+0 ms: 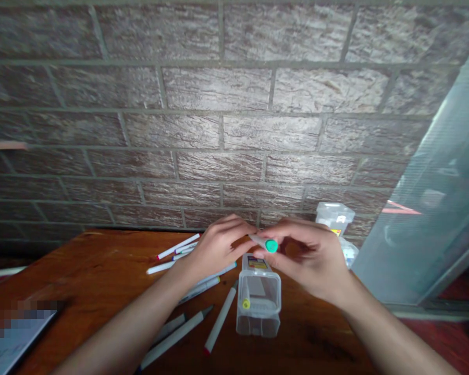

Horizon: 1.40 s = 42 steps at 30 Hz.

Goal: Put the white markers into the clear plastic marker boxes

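Observation:
A white marker with a green end [271, 246] points toward me above the table. My right hand [312, 258] grips it between thumb and fingers. At its far end, the fingertips of my left hand [224, 240] are closed on it too, partly hidden. Below the hands lies a clear plastic case [279, 294], its open mouth facing me, with a yellow-ended marker [246, 303] inside along the left wall. Left of the case, a white marker with a red end [221, 320] rests on the wood.
Several loose markers [180, 246] lie around and behind my left forearm on the wooden table [101, 265]. More clear plastic containers [335, 214] stand at the back right. A flat screen-like object [19, 338] is at lower left. A brick wall [191, 130] rises behind.

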Motion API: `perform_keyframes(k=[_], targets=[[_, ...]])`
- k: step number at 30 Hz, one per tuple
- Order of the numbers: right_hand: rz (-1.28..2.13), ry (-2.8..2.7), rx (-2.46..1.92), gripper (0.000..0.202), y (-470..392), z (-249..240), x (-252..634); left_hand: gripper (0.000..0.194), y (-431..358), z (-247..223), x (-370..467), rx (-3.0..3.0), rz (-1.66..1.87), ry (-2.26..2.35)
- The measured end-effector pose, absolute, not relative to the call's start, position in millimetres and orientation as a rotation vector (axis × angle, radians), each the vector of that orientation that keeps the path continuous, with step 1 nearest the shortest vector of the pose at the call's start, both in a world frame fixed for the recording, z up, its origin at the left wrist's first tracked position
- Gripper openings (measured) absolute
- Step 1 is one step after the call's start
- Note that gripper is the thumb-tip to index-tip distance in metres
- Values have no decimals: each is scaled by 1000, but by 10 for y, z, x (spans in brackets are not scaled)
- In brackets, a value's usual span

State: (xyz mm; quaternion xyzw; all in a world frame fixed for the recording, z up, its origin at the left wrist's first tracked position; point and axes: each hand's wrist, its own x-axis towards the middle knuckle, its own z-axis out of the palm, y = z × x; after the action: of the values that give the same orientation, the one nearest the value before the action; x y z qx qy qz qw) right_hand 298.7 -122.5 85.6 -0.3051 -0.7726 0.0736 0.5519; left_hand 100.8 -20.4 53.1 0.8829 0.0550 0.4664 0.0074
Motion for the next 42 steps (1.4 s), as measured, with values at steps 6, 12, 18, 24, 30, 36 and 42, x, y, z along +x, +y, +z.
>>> perform_keyframes(k=[6, 12, 18, 24, 30, 36, 42], targets=[[13, -1958, -625, 19, -1404, 942, 2909, 5, -322, 567, 1024, 2729, 1469, 161], [-43, -1961, -642, 20, -1418, 927, 2919, 7, -346, 568, 1022, 2758, 1472, 160], [-66, -1929, -662, 20, -1360, 914, 2965, 7, -312, 562, 1016, 2754, 1464, 244], [-67, -1827, -733, 17, -1286, 906, 3013, 8, -265, 534, 1022, 2706, 1490, 294], [-38, -1883, -703, 23, -1298, 897, 2988, 6, -271, 532, 1027, 2713, 1459, 290], [-22, -1820, -716, 21, -1296, 893, 3018, 8, -260, 522, 1023, 2717, 1462, 285], [186, -1688, -736, 22, -1251, 891, 3018, 10, -258, 494, 1023, 2742, 1374, 357]])
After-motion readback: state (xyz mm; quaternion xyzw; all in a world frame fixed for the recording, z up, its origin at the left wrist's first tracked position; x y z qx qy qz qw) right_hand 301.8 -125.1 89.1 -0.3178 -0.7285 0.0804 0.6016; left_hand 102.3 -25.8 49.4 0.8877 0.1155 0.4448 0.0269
